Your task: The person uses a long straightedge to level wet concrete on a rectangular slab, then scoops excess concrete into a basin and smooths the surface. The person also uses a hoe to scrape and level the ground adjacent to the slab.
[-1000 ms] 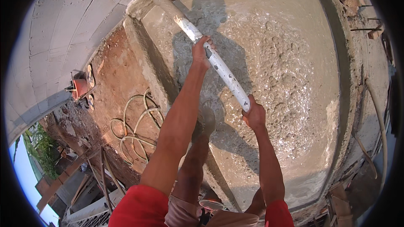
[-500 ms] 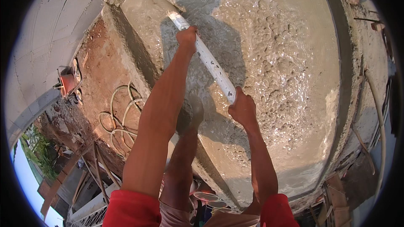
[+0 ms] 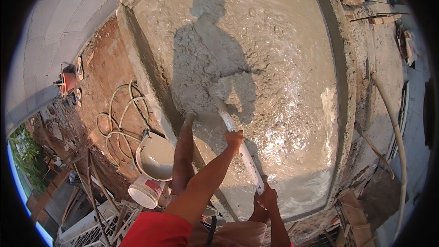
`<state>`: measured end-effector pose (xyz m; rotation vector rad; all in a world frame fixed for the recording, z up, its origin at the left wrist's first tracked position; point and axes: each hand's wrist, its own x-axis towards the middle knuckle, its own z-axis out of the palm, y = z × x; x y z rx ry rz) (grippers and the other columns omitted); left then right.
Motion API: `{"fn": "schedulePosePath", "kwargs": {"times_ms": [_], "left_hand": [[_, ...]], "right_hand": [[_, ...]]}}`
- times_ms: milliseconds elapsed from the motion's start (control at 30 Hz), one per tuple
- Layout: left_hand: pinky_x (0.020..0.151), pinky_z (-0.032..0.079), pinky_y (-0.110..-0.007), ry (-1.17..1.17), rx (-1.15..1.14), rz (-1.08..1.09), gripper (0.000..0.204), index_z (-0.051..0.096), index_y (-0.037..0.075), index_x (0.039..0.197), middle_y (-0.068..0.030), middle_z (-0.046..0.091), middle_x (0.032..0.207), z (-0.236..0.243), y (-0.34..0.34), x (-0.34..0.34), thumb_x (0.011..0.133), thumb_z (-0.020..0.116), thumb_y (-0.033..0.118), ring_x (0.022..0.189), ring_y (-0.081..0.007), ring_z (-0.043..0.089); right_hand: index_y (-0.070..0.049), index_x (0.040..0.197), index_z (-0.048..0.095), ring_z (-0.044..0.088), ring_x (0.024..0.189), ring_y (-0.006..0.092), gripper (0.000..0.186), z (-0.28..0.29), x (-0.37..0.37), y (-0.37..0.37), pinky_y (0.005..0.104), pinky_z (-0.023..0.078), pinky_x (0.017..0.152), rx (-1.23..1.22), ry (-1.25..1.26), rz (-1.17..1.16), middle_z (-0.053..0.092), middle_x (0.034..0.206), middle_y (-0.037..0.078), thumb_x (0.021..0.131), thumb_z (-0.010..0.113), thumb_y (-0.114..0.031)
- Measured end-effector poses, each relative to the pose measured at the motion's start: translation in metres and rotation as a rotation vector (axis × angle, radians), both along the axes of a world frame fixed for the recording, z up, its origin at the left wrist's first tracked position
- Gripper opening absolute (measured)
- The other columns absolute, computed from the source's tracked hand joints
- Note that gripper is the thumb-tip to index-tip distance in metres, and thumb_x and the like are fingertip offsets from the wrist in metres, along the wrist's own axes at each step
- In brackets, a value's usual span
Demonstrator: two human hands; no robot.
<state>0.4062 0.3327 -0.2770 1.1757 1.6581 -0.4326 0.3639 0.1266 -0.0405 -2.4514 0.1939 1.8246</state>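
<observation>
A long white pole with chipped, dark-spotted paint slants down into wet grey cement mix. Its far end is sunk in the mix, so whatever is fixed there is hidden. My left hand is wrapped round the middle of the pole. Close to my body, my right hand grips the near end. The mix fills a wide trough with rough concrete walls, and my shadow falls across its lumpy surface. One of my bare legs stands in the mix by the left wall.
Left of the trough lie a coiled hose, a large bucket of greyish liquid and a tipped white bucket. A red container stands farther off on reddish soil. Along the right wall run a bent pipe and wooden boards.
Both hands have drawn the pole back toward my body, from the far left of the trough to its nearer part. The view has shifted, and the buckets at left now show.
</observation>
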Motion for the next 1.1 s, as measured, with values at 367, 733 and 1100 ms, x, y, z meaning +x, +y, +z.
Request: {"fn": "schedulePosePath", "kwargs": {"times_ms": [367, 733, 1100], "left_hand": [[0.056, 0.052, -0.034, 0.187, -0.344, 0.087, 0.029, 0.063, 0.002, 0.091, -0.0082, 0.070, 0.076, 0.129, -0.114, -0.127, 0.071, 0.080, 0.015, 0.062, -0.0182, 0.067], [0.071, 0.051, -0.037, -0.422, 0.342, -0.060, 0.041, 0.058, 0.000, 0.103, -0.0124, 0.066, 0.082, 0.093, 0.282, 0.142, 0.071, 0.077, 0.017, 0.076, -0.0216, 0.064], [0.088, 0.055, -0.048, -0.114, 0.759, -0.545, 0.048, 0.056, -0.003, 0.112, -0.0276, 0.067, 0.106, -0.034, 0.526, 0.305, 0.073, 0.074, 0.020, 0.101, -0.0422, 0.067]], "right_hand": [[-0.011, 0.141, 0.047, 0.052, 0.117, 0.0519, 0.072, 0.139, -0.126, -0.112, 0.0472, 0.048, 0.092, -0.117, 0.329, -0.231, 0.058, 0.125, 0.030, 0.077, 0.076, -0.026], [-0.001, 0.095, 0.066, 0.070, 0.074, 0.0352, 0.030, -0.163, 0.047, 0.247, 0.0426, 0.054, 0.065, 0.630, -0.465, -0.335, 0.070, 0.080, 0.019, 0.069, 0.077, -0.011], [0.003, 0.081, 0.056, 0.058, 0.048, 0.0182, 0.017, -0.312, 0.147, 0.547, 0.0336, 0.047, 0.045, 1.024, 0.677, -1.181, 0.058, 0.061, 0.009, 0.072, 0.070, -0.004]]}}
